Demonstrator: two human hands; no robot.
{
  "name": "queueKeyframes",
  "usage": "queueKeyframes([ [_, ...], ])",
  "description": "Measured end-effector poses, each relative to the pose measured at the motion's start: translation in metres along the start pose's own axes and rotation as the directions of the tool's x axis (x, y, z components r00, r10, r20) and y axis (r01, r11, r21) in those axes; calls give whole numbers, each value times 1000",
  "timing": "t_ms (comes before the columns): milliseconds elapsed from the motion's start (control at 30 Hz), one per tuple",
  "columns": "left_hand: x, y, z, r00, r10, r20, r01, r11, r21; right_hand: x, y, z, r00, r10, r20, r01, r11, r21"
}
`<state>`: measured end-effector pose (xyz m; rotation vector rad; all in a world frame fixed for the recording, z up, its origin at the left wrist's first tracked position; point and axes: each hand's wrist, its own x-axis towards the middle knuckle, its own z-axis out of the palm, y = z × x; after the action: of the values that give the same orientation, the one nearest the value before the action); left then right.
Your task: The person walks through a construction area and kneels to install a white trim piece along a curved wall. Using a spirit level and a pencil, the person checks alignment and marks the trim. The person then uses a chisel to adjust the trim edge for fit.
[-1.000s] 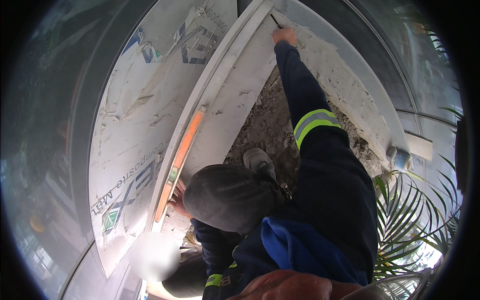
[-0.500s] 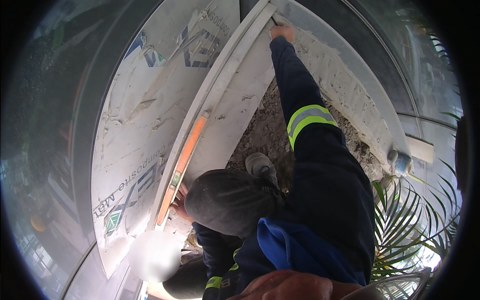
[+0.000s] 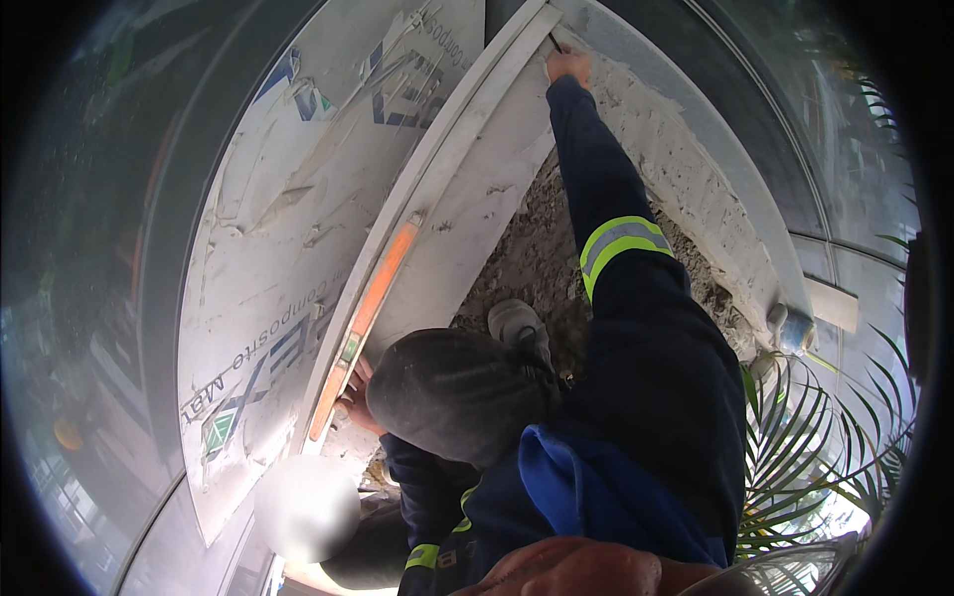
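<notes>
Two hands well apart: right hand clamped on thin dark tool near white ledge's far corner; left hand beside orange spirit level along ledge edge, grip can't tell. Level likely light, stiff; vial fragile, hold bar.

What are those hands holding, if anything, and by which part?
The right hand grips a thin dark tool by its near end. The left hand is beside the orange level; whether it holds it cannot be told.
</notes>
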<state>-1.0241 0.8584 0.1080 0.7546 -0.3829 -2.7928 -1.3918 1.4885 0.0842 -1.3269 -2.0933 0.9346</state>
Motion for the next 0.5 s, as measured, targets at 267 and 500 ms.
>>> queueKeyframes([
  [267, 3, 12, -23, 998, -48, 33, 46, 997, 56, -52, 9, -7, 993, -111, 31, 114, 987, -111],
  [500, 3, 3, -18, 1000, 1, -20, 2, 986, 165, -102, 12, -26, 983, -150, 102, 152, 988, -14],
])
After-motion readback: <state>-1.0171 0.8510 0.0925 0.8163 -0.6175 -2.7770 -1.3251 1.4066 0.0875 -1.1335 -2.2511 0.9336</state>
